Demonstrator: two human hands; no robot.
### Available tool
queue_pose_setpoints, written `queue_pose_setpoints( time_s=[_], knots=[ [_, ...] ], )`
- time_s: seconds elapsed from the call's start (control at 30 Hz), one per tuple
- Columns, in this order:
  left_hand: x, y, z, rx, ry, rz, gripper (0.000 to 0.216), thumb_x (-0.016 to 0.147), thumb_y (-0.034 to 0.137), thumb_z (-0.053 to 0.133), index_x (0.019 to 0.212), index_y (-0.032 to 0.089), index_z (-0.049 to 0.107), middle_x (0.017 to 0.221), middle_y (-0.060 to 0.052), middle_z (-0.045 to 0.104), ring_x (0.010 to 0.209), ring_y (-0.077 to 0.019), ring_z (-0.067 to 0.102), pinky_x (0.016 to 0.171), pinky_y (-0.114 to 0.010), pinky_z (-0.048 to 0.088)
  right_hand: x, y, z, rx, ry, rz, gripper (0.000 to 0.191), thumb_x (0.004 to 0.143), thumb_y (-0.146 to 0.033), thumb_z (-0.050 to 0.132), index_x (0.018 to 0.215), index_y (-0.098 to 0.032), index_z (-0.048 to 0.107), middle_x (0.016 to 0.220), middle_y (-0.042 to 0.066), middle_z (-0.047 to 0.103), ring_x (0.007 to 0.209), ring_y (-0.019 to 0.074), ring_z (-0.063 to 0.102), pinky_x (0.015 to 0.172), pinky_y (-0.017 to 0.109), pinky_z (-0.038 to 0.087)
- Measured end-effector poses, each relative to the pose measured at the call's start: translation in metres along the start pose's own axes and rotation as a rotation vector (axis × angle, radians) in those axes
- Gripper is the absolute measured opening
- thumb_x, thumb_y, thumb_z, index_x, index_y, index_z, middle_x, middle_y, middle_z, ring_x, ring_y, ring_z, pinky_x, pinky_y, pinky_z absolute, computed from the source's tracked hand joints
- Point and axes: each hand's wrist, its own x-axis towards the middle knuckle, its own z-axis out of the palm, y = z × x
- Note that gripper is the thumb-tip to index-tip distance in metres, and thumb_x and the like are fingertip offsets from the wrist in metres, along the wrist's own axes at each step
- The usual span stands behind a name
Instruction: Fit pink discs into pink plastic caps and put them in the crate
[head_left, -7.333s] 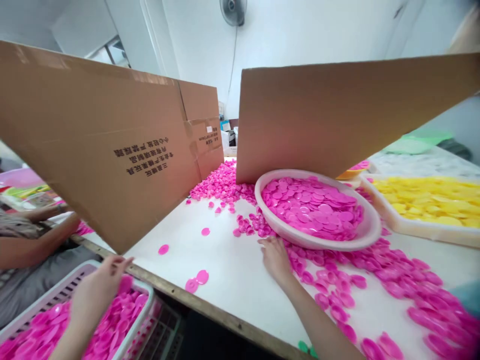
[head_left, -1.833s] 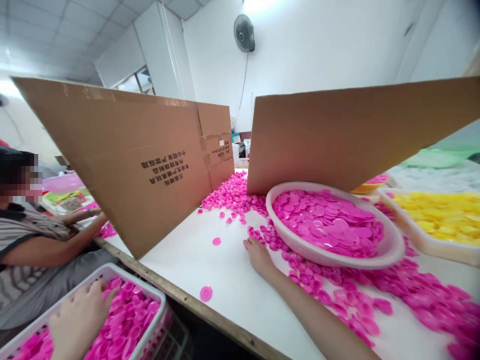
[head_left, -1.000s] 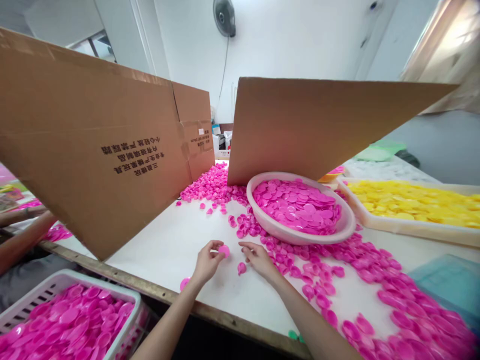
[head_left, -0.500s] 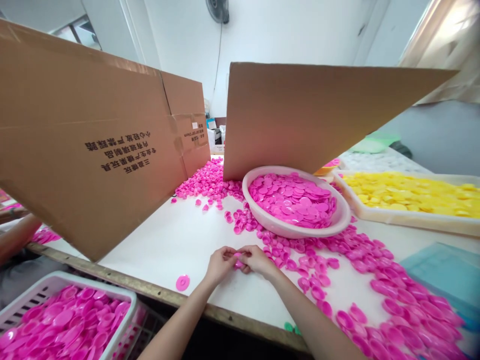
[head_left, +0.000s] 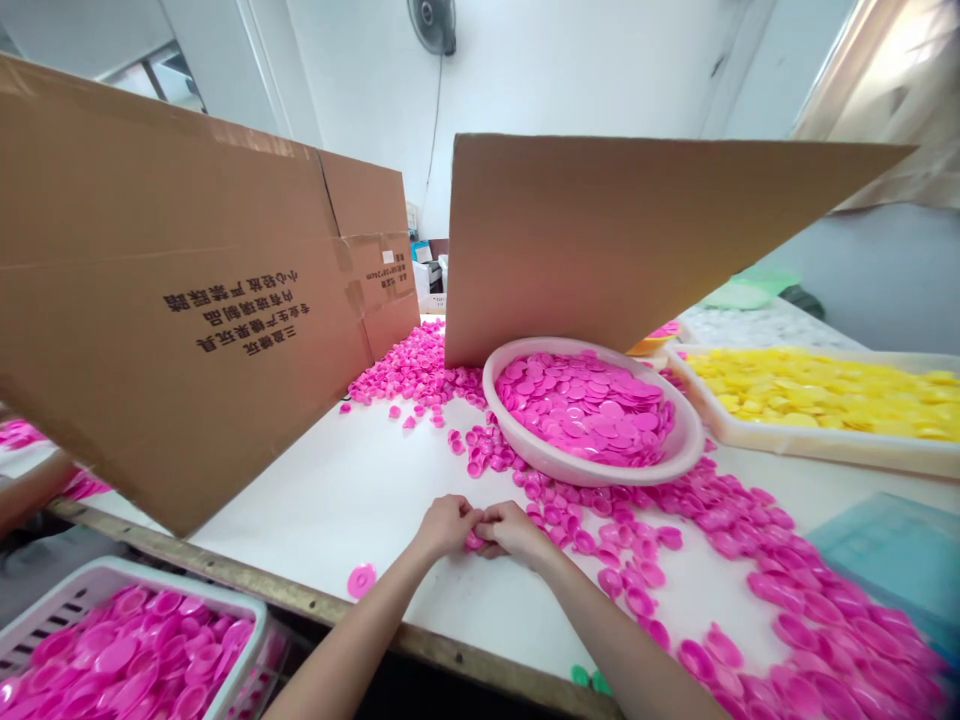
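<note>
Left hand (head_left: 445, 523) and right hand (head_left: 516, 528) meet low over the bench (head_left: 352, 485), the fingers of both pinched onto one small pink cap (head_left: 473, 542). I judge a skewed squeeze could flick it among the loose caps (head_left: 675, 545) alongside.

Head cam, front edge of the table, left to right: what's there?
Near row: white basket → loose pink disc → left hand → pink piece pinched between both hands → right hand → blue tray.

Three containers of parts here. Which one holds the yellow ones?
The white rectangular tray at the far right, beyond the round basin. The basin and the slotted basket at lower left both hold pink.
</note>
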Motion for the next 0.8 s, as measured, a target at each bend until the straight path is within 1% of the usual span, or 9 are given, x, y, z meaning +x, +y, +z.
queue_pose_setpoints(
  time_s=[0.07, 0.17, 0.23, 0.33, 0.47, 0.53, 0.67, 0.73, 0.8],
  knots=[
    [-0.006, 0.0, 0.003, 0.109, 0.045, 0.056, 0.031, 0.08, 0.039, 0.036, 0.075, 0.018, 0.058, 0.079, -0.004, 0.063, 0.073, -0.0154, 0.055, 0.064, -0.025, 0.037, 0.001, 0.002, -0.001, -0.011, -0.003, 0.004, 0.002, 0.065, -0.012, 0.057, 0.064, -0.012, 0.057, 0.06, 0.005, 0.065, 0.058, 0.0162, 0.064, 0.054, 0.024, 0.052],
    [-0.017, -0.002, 0.009, 0.361, 0.131, 0.125, 0.038, 0.086, 0.038, 0.023, 0.084, 0.019, 0.055, 0.088, -0.006, 0.06, 0.083, -0.0181, 0.052, 0.073, -0.03, 0.035, 0.002, 0.005, 0.0, -0.065, 0.027, -0.011, 0.003, 0.066, -0.014, 0.058, 0.064, -0.012, 0.057, 0.057, 0.003, 0.064, 0.054, 0.0152, 0.063, 0.052, 0.023, 0.052],
    [-0.02, -0.004, 0.011, 0.439, 0.109, 0.157, 0.037, 0.086, 0.037, 0.021, 0.088, 0.019, 0.054, 0.091, -0.006, 0.058, 0.086, -0.0189, 0.05, 0.075, -0.031, 0.034, 0.001, 0.007, 0.0, -0.076, 0.032, -0.046, 0.004, 0.068, -0.015, 0.058, 0.066, -0.012, 0.057, 0.057, 0.003, 0.064, 0.053, 0.0143, 0.063, 0.051, 0.023, 0.052],
    [-0.016, -0.006, 0.01, 0.448, 0.052, 0.206, 0.035, 0.086, 0.037, 0.021, 0.088, 0.021, 0.052, 0.092, -0.006, 0.056, 0.085, -0.0187, 0.05, 0.074, -0.031, 0.034, 0.0, 0.007, 0.0, -0.046, 0.008, -0.051, 0.005, 0.069, -0.016, 0.057, 0.067, -0.012, 0.057, 0.058, 0.003, 0.064, 0.055, 0.0139, 0.063, 0.053, 0.023, 0.052],
    [0.0, 0.0, 0.003, 0.358, 0.021, 0.112, 0.038, 0.086, 0.04, 0.019, 0.086, 0.02, 0.051, 0.086, -0.004, 0.057, 0.08, -0.0181, 0.05, 0.07, -0.03, 0.035, 0.0, 0.005, -0.001, -0.043, 0.028, -0.025, 0.004, 0.068, -0.015, 0.058, 0.066, -0.012, 0.056, 0.055, 0.002, 0.063, 0.058, 0.0159, 0.064, 0.052, 0.023, 0.052],
    [0.007, 0.006, 0.002, 0.343, 0.082, 0.073, 0.037, 0.086, 0.041, 0.021, 0.089, 0.019, 0.05, 0.089, -0.005, 0.056, 0.083, -0.0189, 0.049, 0.071, -0.03, 0.034, 0.001, 0.005, -0.001, -0.047, 0.034, -0.02, 0.003, 0.066, -0.014, 0.059, 0.066, -0.012, 0.056, 0.055, 0.002, 0.063, 0.058, 0.0166, 0.064, 0.052, 0.023, 0.052],
    [0.009, 0.015, 0.011, 0.359, 0.295, 0.082, 0.032, 0.086, 0.036, 0.023, 0.094, 0.018, 0.049, 0.097, -0.007, 0.05, 0.09, -0.0201, 0.043, 0.075, -0.031, 0.031, 0.001, 0.005, -0.001, -0.005, 0.009, 0.011, 0.004, 0.067, -0.012, 0.059, 0.067, -0.012, 0.055, 0.056, 0.002, 0.063, 0.056, 0.0152, 0.064, 0.052, 0.022, 0.052],
    [0.006, 0.014, 0.017, 0.367, 0.329, 0.08, 0.031, 0.087, 0.034, 0.023, 0.095, 0.019, 0.048, 0.097, -0.008, 0.049, 0.091, -0.0201, 0.042, 0.076, -0.032, 0.03, 0.002, 0.003, -0.001, -0.013, 0.012, 0.032, 0.006, 0.068, -0.012, 0.06, 0.069, -0.012, 0.054, 0.055, 0.001, 0.062, 0.054, 0.0143, 0.063, 0.049, 0.021, 0.052],
    [0.005, 0.011, 0.02, 0.372, 0.331, 0.059, 0.031, 0.087, 0.032, 0.022, 0.096, 0.019, 0.048, 0.098, -0.008, 0.048, 0.092, -0.0202, 0.041, 0.076, -0.032, 0.029, 0.003, 0.001, -0.002, -0.036, 0.002, 0.064, 0.009, 0.068, -0.013, 0.061, 0.069, -0.013, 0.052, 0.051, 0.001, 0.061, 0.051, 0.0139, 0.063, 0.047, 0.02, 0.051]
  ],
)
